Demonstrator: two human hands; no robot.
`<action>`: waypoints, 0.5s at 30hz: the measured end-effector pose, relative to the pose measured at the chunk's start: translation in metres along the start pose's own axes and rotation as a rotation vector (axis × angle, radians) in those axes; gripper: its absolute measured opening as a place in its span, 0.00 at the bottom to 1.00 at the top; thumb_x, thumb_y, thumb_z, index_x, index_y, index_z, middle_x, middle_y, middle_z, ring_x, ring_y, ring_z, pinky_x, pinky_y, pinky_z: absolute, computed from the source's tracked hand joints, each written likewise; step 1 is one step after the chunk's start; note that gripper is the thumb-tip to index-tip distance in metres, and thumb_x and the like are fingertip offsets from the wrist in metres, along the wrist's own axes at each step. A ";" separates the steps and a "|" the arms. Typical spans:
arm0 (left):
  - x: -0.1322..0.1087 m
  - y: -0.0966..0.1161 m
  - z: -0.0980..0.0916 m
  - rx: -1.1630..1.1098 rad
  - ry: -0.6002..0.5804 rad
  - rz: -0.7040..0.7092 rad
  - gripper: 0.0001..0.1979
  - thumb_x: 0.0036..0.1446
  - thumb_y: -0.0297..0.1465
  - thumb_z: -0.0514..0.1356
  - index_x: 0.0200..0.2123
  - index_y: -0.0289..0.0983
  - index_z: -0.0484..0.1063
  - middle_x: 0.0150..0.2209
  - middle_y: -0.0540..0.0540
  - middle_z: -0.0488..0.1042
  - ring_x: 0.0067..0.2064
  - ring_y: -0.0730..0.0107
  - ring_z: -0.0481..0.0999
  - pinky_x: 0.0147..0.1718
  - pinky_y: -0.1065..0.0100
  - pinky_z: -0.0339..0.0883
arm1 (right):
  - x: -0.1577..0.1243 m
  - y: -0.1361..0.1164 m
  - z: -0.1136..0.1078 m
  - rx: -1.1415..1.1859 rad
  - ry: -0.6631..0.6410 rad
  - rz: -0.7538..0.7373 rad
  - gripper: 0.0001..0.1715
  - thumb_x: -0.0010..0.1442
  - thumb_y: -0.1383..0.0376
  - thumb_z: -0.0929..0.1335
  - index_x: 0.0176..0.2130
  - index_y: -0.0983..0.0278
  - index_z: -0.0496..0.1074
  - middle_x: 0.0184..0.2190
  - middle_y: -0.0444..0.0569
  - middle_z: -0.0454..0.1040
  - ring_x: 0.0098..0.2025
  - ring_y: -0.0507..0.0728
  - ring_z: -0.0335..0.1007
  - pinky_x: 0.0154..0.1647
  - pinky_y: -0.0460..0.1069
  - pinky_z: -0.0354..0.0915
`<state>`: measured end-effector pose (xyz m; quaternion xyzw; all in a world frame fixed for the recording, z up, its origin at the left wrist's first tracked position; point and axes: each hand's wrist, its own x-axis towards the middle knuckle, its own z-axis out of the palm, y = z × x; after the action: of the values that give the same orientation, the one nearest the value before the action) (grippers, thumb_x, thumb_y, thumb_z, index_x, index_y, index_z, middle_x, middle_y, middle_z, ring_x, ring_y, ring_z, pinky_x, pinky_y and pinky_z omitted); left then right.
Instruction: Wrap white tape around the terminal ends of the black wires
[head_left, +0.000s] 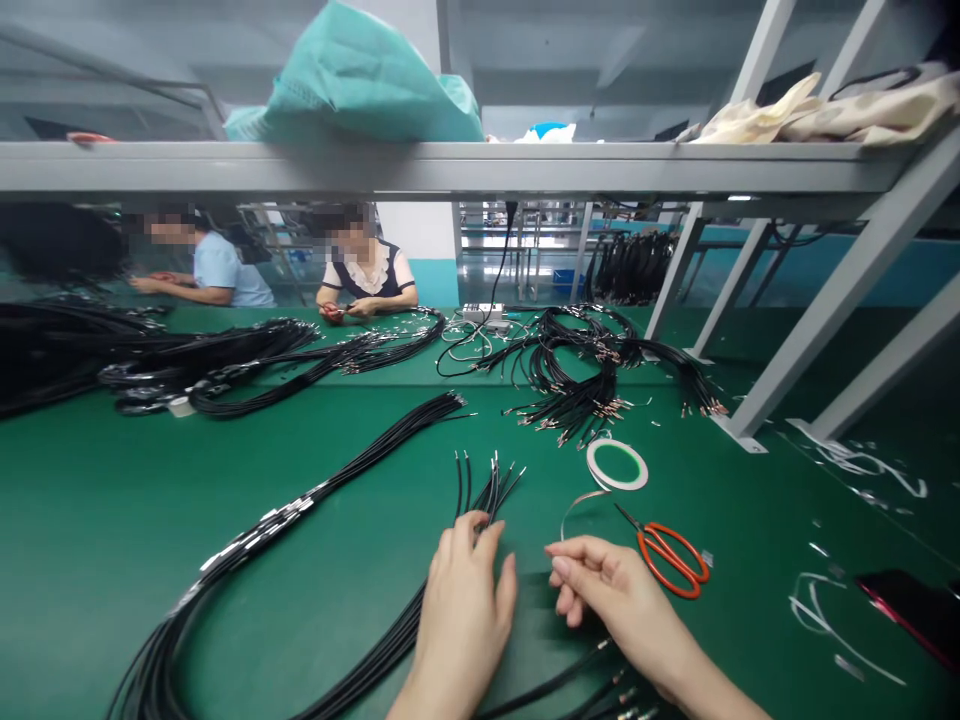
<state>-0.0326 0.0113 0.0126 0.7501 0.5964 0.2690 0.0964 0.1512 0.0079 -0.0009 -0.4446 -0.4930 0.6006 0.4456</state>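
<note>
My left hand (466, 600) lies over the end of a bundle of black cables (390, 640), its fingers slightly bent and its thumb apart. Metal-tipped cable ends (491, 485) fan out beyond the fingertips. With thumb and forefinger, my right hand (607, 590) pinches a thin, curled strip of tape (574, 512). Orange-handled scissors (673, 560) lie just to the right of that hand, blades toward the upper left. A white tape roll (617, 465) with a green inner ring rests flat above the scissors. More cable ends (600, 690) show below my right wrist.
The cable bundle, with white labels (259, 530), loops across the green table (322, 460). Further cable coils (570, 370) lie at the back. A grey shelf frame (810, 300) stands at right, near tape scraps (821, 610) and a dark red-edged object (911, 610). Two people sit opposite.
</note>
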 end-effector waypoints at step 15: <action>0.059 -0.015 0.005 -0.333 -0.148 -0.276 0.11 0.62 0.35 0.49 0.33 0.36 0.67 0.29 0.47 0.75 0.31 0.69 0.76 0.30 0.71 0.64 | 0.014 -0.029 -0.016 0.111 0.096 0.041 0.22 0.52 0.56 0.73 0.42 0.68 0.73 0.30 0.51 0.76 0.23 0.50 0.65 0.22 0.45 0.59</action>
<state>-0.0339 0.0716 0.0183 0.6526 0.6321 0.2922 0.2984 0.1662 0.0278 0.0243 -0.4576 -0.4275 0.6141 0.4804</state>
